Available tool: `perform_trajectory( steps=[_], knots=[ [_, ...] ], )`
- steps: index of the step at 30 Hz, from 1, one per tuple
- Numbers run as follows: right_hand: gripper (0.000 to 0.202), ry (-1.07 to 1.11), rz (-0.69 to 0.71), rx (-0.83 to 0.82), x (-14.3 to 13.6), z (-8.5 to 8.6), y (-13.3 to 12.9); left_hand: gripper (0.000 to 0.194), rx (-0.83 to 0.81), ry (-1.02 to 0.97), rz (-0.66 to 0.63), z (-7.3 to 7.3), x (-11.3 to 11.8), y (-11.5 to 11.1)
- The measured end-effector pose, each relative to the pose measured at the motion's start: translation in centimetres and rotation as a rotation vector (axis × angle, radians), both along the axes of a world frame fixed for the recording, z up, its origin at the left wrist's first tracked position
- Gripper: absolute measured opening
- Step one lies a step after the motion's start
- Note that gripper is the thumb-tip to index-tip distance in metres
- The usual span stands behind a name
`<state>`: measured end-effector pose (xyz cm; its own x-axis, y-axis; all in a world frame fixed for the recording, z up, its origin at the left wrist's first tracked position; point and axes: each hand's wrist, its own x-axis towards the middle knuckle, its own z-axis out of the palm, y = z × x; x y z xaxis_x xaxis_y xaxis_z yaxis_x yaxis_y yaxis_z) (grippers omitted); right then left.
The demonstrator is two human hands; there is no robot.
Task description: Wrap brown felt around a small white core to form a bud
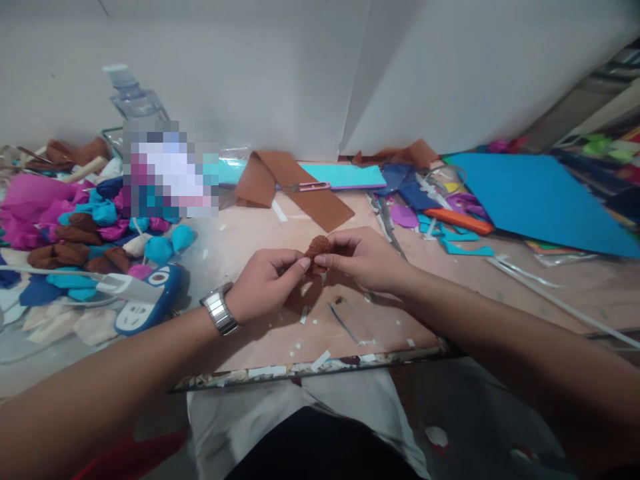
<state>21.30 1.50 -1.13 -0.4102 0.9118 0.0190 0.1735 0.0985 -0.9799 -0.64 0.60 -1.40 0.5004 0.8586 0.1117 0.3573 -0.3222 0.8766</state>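
Observation:
Between my two hands, just above the table (260, 340), is a small crumpled brown paper piece (318, 249). My left hand (267, 280), with a metal watch on its wrist, pinches its left side between thumb and forefinger. From the right, my right hand (370, 260) grips the same piece, thumb in front and fingers behind. Parts of the piece are hidden by the fingertips. Beyond the hands lies a folded brown paper strip (320, 207), with a pair of small pink-handled snips (307, 187) on it.
At left, crumpled paper bundles (80, 230) in several colours lie beside a blue-and-white power strip (150, 300) with a plugged-in charger. A clear bottle (137, 100) stands behind. To the right are an orange cutter (460, 221), a blue sheet (545, 200) and scraps.

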Motion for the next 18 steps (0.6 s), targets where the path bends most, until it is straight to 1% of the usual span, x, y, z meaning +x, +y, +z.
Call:
perform_trajectory(
  steps=[4, 7, 11, 13, 15, 16, 18],
  knots=[
    [0.024, 0.007, -0.012, -0.023, 0.0, -0.3, 0.1, 0.041, -0.023, 0.018, -0.011, -0.4, 0.0, 0.0],
    [0.026, 0.02, -0.017, -0.025, 0.0, -0.3, 0.1, 0.041, -0.043, 0.005, -0.028, -0.3, 0.1, -0.1],
    [0.027, 0.029, -0.041, -0.064, 0.0, -0.3, -0.1, 0.043, -0.038, 0.012, 0.0, -0.4, 0.2, -0.1],
    [0.025, 0.041, -0.046, -0.08, 0.0, -0.3, -0.1, 0.039, -0.037, 0.004, 0.013, -0.5, 0.3, 0.1],
    [0.024, 0.045, -0.051, -0.058, 0.0, -0.3, 0.0, 0.029, 0.018, -0.051, 0.053, -0.4, 0.3, 0.3],
    [0.023, 0.042, -0.053, -0.038, 0.0, -0.3, 0.0, 0.024, 0.075, -0.098, 0.087, -0.2, 0.1, 0.3],
    [0.023, 0.037, -0.047, -0.015, -0.1, -0.4, 0.1, 0.019, 0.248, -0.226, 0.122, 1.0, -0.4, -0.1]
  ],
)
